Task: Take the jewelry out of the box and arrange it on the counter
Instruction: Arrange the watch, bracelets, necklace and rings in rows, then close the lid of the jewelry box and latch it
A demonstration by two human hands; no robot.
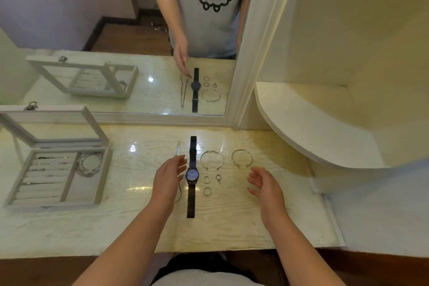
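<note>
The grey jewelry box (102,174) stands open at the left of the counter (232,227), with rings in its slots and a coiled silver bracelet (89,163) in its right compartment. On the counter lie a thin necklace (178,147), a black watch (192,175), two silver bangles (211,160) (242,158) and three small rings (207,185). My left hand (168,179) hovers over the necklace, just left of the watch, fingers apart and empty. My right hand (267,187) is open below the right bangle, touching nothing.
A framed mirror (229,109) rises at the back of the counter and shows a person's reflection. A curved cream shelf (313,127) juts out at the right. The counter's front edge (209,251) is close to my body.
</note>
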